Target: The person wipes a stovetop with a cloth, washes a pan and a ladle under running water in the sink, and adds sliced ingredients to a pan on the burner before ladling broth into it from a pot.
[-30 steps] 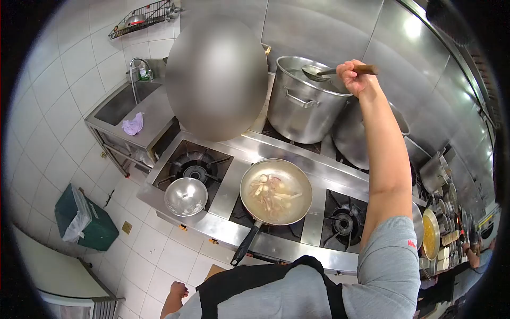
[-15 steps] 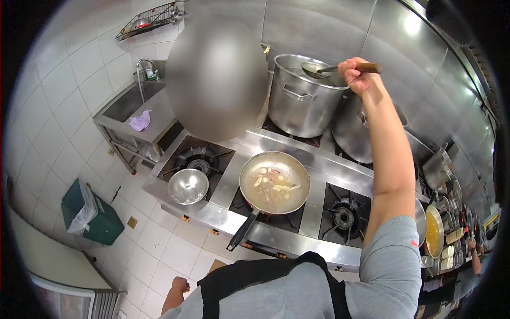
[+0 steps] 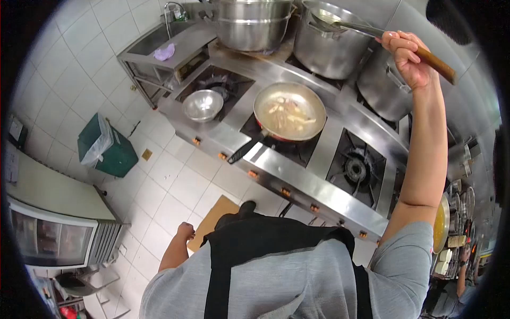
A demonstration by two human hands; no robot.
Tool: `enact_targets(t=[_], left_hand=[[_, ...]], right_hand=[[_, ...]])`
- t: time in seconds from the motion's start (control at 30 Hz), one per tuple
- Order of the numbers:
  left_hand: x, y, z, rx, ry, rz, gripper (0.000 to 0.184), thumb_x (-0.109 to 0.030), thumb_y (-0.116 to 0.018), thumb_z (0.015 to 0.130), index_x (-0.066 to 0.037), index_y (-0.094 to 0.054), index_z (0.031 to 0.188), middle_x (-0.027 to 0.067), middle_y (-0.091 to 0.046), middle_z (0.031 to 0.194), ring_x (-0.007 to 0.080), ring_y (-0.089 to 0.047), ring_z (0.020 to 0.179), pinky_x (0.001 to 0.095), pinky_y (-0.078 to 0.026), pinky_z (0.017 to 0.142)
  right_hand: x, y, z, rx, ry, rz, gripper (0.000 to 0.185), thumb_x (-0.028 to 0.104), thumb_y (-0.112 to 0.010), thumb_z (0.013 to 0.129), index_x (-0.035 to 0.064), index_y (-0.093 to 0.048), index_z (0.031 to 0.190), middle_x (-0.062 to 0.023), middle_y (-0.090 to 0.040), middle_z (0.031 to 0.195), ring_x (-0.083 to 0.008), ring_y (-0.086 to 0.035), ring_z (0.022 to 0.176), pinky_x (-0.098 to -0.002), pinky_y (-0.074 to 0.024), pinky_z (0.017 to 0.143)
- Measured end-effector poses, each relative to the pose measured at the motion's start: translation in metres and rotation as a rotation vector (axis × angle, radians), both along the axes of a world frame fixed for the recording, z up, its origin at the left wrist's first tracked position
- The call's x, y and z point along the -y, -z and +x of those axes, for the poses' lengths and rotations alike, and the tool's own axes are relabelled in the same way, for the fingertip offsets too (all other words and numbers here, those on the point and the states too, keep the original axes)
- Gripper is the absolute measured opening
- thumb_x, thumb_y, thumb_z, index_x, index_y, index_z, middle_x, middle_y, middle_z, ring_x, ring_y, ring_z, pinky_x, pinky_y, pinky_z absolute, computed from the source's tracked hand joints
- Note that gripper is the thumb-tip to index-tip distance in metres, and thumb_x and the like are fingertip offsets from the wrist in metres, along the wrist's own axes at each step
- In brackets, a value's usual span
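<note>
My right hand is raised high, its fingers wrapped round the wooden handle of a ladle. The ladle's bowl is at the rim of a tall steel stockpot on the back of the stove. Below and left of it, a frying pan with a black handle sits on a front burner. Pale sliced pieces lie in cloudy liquid inside the pan. Low beside my body hangs my left hand, curled shut with nothing visible in it, away from the stove.
A metal bowl rests by the left burner. Stacked steel pots and another stockpot stand at the back. The right front burner is bare. On the floor are a green bin and cardboard. Another person is far right.
The view has tilted downward, so the stove sits higher in it. My right hand has risen relative to the stockpot, and the ladle's bowl has shifted toward the pot's near rim.
</note>
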State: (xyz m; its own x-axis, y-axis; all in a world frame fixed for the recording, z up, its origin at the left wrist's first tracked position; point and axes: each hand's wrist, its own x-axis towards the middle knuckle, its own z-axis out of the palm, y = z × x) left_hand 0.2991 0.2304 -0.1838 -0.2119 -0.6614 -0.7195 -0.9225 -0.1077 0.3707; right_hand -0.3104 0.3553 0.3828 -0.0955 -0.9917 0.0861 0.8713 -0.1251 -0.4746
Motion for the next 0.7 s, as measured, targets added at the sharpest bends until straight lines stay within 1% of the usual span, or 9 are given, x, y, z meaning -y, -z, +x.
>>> enact_targets(t=[0.07, 0.13, 0.23, 0.43, 0.5, 0.53, 0.63, 0.67, 0.7], left_hand=[[-0.014, 0.018, 0.017, 0.051, 0.284, -0.036, 0.012, -0.009, -0.045, 0.085, -0.001, -0.052, 0.081, 0.015, -0.057, 0.065, 0.0224, -0.055, 0.047, 0.0316, -0.045, 0.038], [-0.034, 0.012, 0.022, -0.128, -0.279, 0.192, 0.01, -0.009, -0.043, 0.086, -0.001, -0.047, 0.082, 0.0126, -0.053, 0.062, 0.0199, -0.05, 0.043, 0.0311, -0.04, 0.036], [-0.064, -0.04, 0.014, -0.014, -0.165, 0.147, 0.006, -0.008, -0.041, 0.087, -0.003, -0.044, 0.085, 0.0105, -0.048, 0.058, 0.0182, -0.044, 0.041, 0.0307, -0.037, 0.035], [-0.085, -0.026, 0.041, -0.043, -0.16, 0.164, 0.005, -0.01, -0.044, 0.085, -0.005, -0.044, 0.085, 0.0091, -0.048, 0.058, 0.0185, -0.046, 0.042, 0.0315, -0.039, 0.036], [-0.086, -0.024, 0.044, -0.062, -0.17, 0.17, 0.005, -0.01, -0.045, 0.084, -0.005, -0.044, 0.085, 0.0086, -0.048, 0.058, 0.0187, -0.047, 0.043, 0.0317, -0.04, 0.037], [-0.084, -0.024, 0.043, -0.063, -0.173, 0.166, 0.005, -0.011, -0.046, 0.084, -0.006, -0.044, 0.085, 0.0084, -0.048, 0.058, 0.0187, -0.047, 0.043, 0.0319, -0.04, 0.037], [-0.083, -0.033, 0.032, 0.027, -0.121, 0.089, 0.006, -0.01, -0.047, 0.083, -0.004, -0.048, 0.086, 0.0102, -0.054, 0.063, 0.0206, -0.053, 0.047, 0.0339, -0.044, 0.038], [-0.085, -0.04, 0.026, 0.029, -0.119, 0.087, 0.006, -0.01, -0.047, 0.083, -0.004, -0.048, 0.086, 0.0102, -0.054, 0.063, 0.0206, -0.053, 0.047, 0.0339, -0.044, 0.038], [-0.086, -0.05, 0.019, 0.042, -0.104, 0.024, 0.008, -0.01, -0.047, 0.082, -0.004, -0.05, 0.086, 0.0121, -0.057, 0.067, 0.0212, -0.056, 0.048, 0.0345, -0.046, 0.04]], right_hand=[[-0.014, 0.023, 0.01, 0.035, -0.103, 0.071, 0.009, -0.001, -0.04, 0.083, -0.0033, -0.031, 0.084, -0.008, -0.036, 0.079, -0.0097, -0.043, 0.051, -0.0202, -0.0316, 0.035], [-0.029, 0.053, 0.028, 0.025, -0.09, 0.119, 0.01, 0.0, -0.042, 0.083, -0.0054, -0.034, 0.084, -0.009, -0.038, 0.081, -0.0076, -0.044, 0.051, -0.0187, -0.0327, 0.034], [-0.042, 0.11, 0.039, 0.005, -0.087, 0.183, 0.015, 0.003, -0.047, 0.082, -0.0079, -0.038, 0.085, -0.0097, -0.041, 0.082, -0.0068, -0.046, 0.052, -0.0182, -0.0357, 0.034], [-0.05, 0.213, 0.068, -0.276, 0.101, 0.39, 0.009, 0.004, -0.054, 0.076, -0.003, -0.05, 0.073, -0.0113, -0.052, 0.071, -0.0085, -0.046, 0.05, -0.0166, -0.0322, 0.034], [-0.051, 0.228, 0.078, -0.692, 0.019, 0.531, 0.006, 0.006, -0.056, 0.073, 0.001, -0.052, 0.074, -0.0057, -0.05, 0.06, -0.01, -0.046, 0.048, -0.0206, -0.034, 0.036], [-0.049, 0.24, 0.096, -0.885, 0.215, 0.62, 0.051, 0.007, -0.056, 0.072, -0.0075, -0.04, 0.119, -0.0024, -0.047, 0.058, -0.0095, -0.043, 0.044, -0.023, -0.0342, 0.037], [-0.052, 0.306, 0.085, -2.01, 0.36, 0.64, 0.067, 0.01, -0.054, 0.074, -0.0034, -0.024, 0.133, -0.0196, -0.061, 0.079, -0.0343, -0.06, 0.068, -0.0387, -0.0483, 0.063], [-0.06, 0.279, 0.107, -1.967, 0.285, 0.866, 0.063, 0.009, -0.051, 0.077, 0.0012, -0.025, 0.134, -0.0282, -0.057, 0.099, -0.0428, -0.056, 0.09, -0.0396, -0.0449, 0.08], [-0.07, 0.284, 0.109, -1.965, 0.288, 0.867, 0.063, 0.009, -0.051, 0.077, 0.0012, -0.025, 0.134, -0.0282, -0.057, 0.099, -0.0428, -0.056, 0.09, -0.0396, -0.0449, 0.08]])
